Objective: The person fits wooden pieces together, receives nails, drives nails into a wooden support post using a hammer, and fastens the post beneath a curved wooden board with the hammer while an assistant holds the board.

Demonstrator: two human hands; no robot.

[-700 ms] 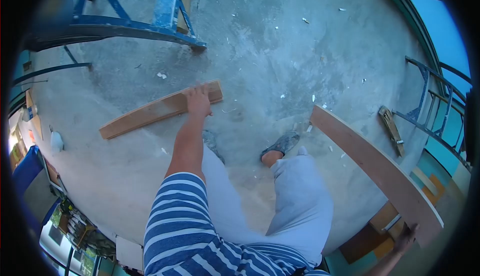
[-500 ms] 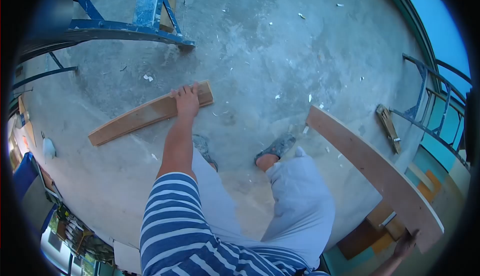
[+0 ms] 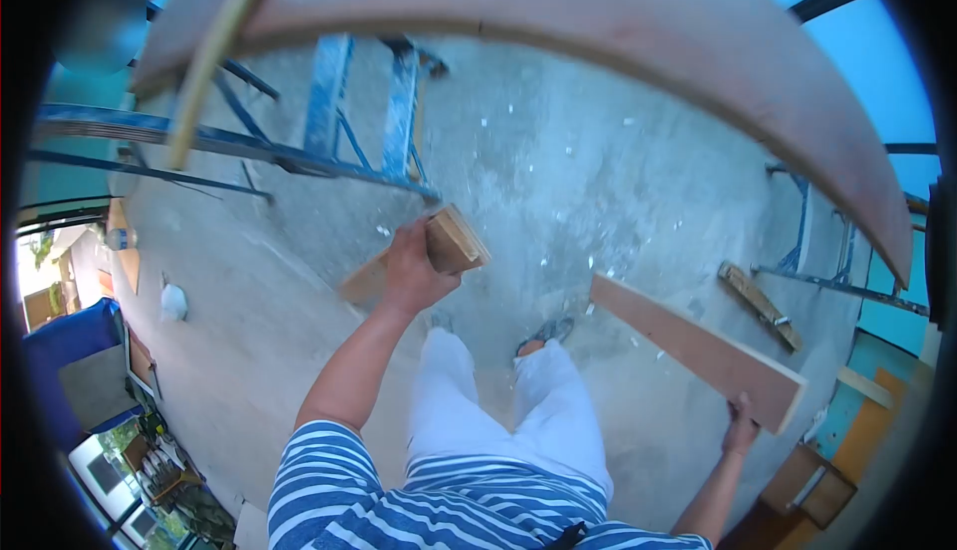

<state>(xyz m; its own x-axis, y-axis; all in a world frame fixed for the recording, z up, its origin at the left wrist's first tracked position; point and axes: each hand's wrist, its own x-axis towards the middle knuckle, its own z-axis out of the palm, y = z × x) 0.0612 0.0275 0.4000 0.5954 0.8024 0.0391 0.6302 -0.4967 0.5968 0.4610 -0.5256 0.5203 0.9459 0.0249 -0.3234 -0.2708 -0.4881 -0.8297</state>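
A short stack of wooden boards [image 3: 457,239] is off the floor, with my left hand [image 3: 411,269] closed around its side near the upper end. The lower end of the stack slants away to the left, partly behind my hand. On the other side, my right hand [image 3: 741,424] grips the near edge of a long flat wooden board [image 3: 693,343], which tilts away toward the middle of the floor. Close to the camera, a large wooden panel [image 3: 558,1] arches across the top of the view.
Blue metal scaffold frames [image 3: 327,101] stand at upper left, and another blue frame [image 3: 802,221] at right. A nailed wood piece [image 3: 760,306] lies on the floor beside scattered white scraps. A white bag [image 3: 173,302] sits at left. A thin yellowish strip [image 3: 214,61] crosses the upper left.
My left hand has lifted the board stack from the floor and tilted it. The right-hand board has shifted inward. The large panel and thin strip have come into view overhead.
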